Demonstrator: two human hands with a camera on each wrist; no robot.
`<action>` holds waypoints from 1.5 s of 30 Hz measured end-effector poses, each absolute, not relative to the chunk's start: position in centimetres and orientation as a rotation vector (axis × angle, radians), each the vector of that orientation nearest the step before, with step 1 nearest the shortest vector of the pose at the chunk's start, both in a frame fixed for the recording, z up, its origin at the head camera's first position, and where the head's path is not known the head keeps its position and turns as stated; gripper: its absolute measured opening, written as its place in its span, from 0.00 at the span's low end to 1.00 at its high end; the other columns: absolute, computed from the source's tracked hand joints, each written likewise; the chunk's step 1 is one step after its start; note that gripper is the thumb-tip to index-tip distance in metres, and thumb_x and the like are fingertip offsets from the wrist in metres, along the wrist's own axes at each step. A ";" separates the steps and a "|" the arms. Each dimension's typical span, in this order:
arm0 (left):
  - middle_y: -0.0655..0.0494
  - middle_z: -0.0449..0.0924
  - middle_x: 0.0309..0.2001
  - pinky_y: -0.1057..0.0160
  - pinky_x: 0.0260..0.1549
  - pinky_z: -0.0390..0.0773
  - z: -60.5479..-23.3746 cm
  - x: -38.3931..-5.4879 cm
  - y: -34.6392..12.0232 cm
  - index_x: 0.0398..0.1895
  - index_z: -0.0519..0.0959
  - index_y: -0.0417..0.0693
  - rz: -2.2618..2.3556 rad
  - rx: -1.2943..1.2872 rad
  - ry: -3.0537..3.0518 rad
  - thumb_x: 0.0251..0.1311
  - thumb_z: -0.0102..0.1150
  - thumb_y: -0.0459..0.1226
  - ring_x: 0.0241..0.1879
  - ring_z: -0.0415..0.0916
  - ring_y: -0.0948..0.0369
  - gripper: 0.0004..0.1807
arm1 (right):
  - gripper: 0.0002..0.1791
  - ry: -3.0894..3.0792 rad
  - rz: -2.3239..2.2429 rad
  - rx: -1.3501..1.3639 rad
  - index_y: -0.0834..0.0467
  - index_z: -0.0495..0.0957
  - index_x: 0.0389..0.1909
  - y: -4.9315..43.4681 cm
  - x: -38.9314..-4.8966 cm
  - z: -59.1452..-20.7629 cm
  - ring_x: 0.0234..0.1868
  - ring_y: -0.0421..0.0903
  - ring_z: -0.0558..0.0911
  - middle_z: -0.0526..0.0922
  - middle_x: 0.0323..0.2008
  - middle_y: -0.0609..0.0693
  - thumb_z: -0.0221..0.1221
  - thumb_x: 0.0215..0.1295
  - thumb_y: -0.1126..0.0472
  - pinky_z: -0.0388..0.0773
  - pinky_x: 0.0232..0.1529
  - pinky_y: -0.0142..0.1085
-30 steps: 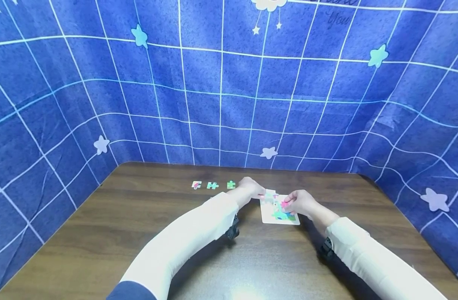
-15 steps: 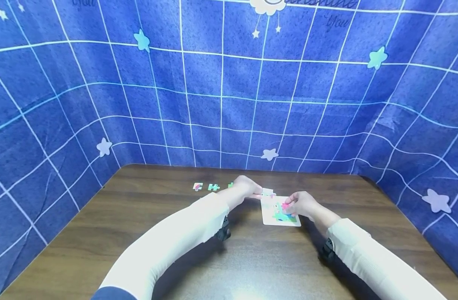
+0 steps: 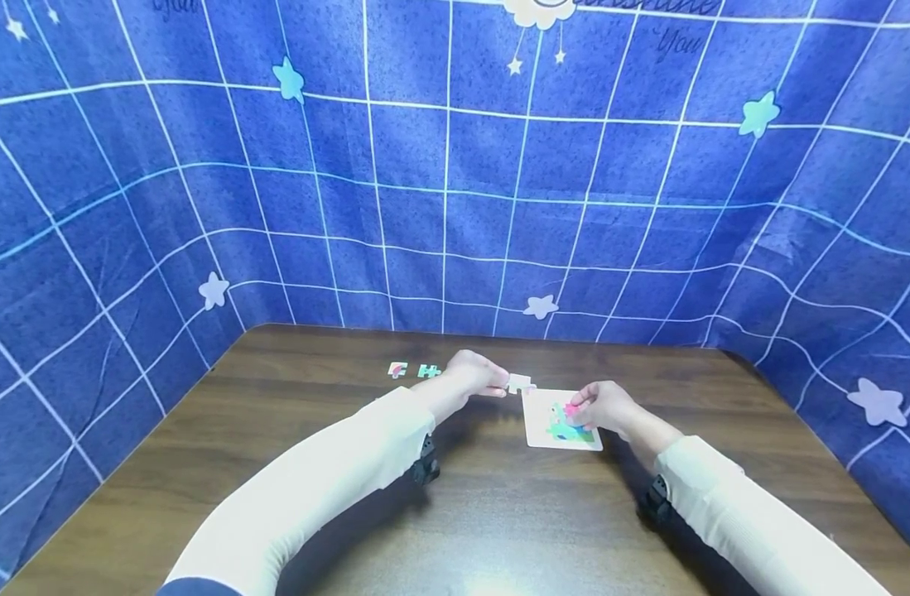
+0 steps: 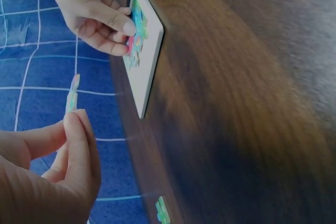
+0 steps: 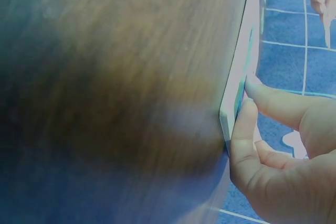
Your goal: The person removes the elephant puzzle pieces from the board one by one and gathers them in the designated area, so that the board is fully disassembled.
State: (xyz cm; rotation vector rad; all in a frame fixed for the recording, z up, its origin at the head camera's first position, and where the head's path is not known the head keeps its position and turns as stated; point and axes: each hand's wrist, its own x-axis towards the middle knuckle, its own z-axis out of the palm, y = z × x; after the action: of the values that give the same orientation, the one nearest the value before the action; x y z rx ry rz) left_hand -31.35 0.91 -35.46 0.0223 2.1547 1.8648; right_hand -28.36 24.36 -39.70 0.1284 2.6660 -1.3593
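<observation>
My left hand [image 3: 469, 377] pinches a jigsaw piece [image 3: 519, 382] between thumb and fingertips. The piece is pale with some green and pink, held up beyond the far left corner of the white puzzle board [image 3: 538, 430]. In the left wrist view this piece [image 4: 72, 95] appears edge-on, apart from the board. My right hand [image 3: 607, 406] is over the board's right side, thumb and fingers closed on a pink jigsaw piece [image 3: 570, 410]. A blue-green picture on the board is partly covered by those fingers. The right wrist view shows the fingertips [image 5: 247, 109] against the board's face.
Left of my left hand, a red-and-white jigsaw piece [image 3: 398, 370] and a green one [image 3: 428, 372] lie on the brown wooden table [image 3: 455, 513]. Another green piece [image 4: 163, 211] shows in the left wrist view. A blue curtain [image 3: 395, 207] with white lines hangs behind the table.
My left hand has drawn back to the left, carrying its jigsaw piece from over the board to beyond its far left corner. The right hand has stayed on the board with the pink piece.
</observation>
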 end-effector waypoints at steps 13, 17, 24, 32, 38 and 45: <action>0.41 0.84 0.36 0.67 0.41 0.85 -36.3 -31.2 -0.6 0.44 0.79 0.25 1.985 0.117 2.015 0.59 0.58 0.23 0.25 0.83 0.64 0.11 | 0.18 2.674 -1.360 0.158 0.70 0.77 0.39 24.3 -28.3 -39.8 0.22 0.41 0.75 0.75 0.24 0.50 0.71 0.46 0.72 0.80 0.26 0.30; 0.40 0.83 0.38 0.66 0.42 0.84 -36.1 -30.5 -0.6 0.45 0.78 0.24 2.020 0.157 1.976 0.59 0.57 0.23 0.29 0.85 0.59 0.12 | 0.18 2.676 -1.360 0.157 0.71 0.77 0.39 24.3 -28.3 -39.7 0.22 0.41 0.74 0.75 0.24 0.51 0.71 0.46 0.72 0.80 0.26 0.30; 0.39 0.83 0.40 0.65 0.44 0.84 -36.0 -29.7 -0.7 0.45 0.78 0.25 2.038 0.152 1.940 0.59 0.57 0.23 0.32 0.86 0.58 0.12 | 0.19 2.671 -1.366 0.135 0.71 0.77 0.40 24.1 -28.3 -39.7 0.23 0.41 0.74 0.74 0.24 0.50 0.70 0.47 0.72 0.80 0.26 0.30; 0.41 0.82 0.38 0.66 0.43 0.84 -35.6 -29.7 -1.8 0.45 0.78 0.25 2.061 0.144 1.949 0.59 0.57 0.22 0.33 0.86 0.57 0.12 | 0.19 2.683 -1.348 0.123 0.71 0.77 0.40 24.4 -28.3 -39.7 0.25 0.41 0.76 0.76 0.28 0.52 0.70 0.47 0.72 0.82 0.28 0.30; 0.43 0.80 0.38 0.65 0.44 0.84 -35.3 -29.5 -2.5 0.45 0.78 0.25 2.069 0.127 1.969 0.59 0.56 0.22 0.36 0.86 0.53 0.11 | 0.18 2.681 -1.349 0.109 0.72 0.77 0.40 24.6 -28.3 -39.8 0.26 0.41 0.76 0.76 0.29 0.53 0.70 0.47 0.73 0.82 0.28 0.30; 0.38 0.81 0.41 0.64 0.43 0.85 -35.4 -29.8 -3.3 0.45 0.78 0.24 2.081 0.130 2.012 0.58 0.57 0.21 0.33 0.86 0.55 0.12 | 0.18 2.690 -1.334 0.109 0.71 0.77 0.40 24.4 -28.3 -39.8 0.26 0.42 0.77 0.77 0.29 0.54 0.70 0.47 0.72 0.82 0.28 0.31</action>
State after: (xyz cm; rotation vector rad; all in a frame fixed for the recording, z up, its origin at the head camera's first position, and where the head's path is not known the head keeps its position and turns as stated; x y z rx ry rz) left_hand -29.82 -3.28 -35.44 0.1301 2.0119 2.0808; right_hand -28.32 24.43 -39.75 0.1091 2.6897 -1.3336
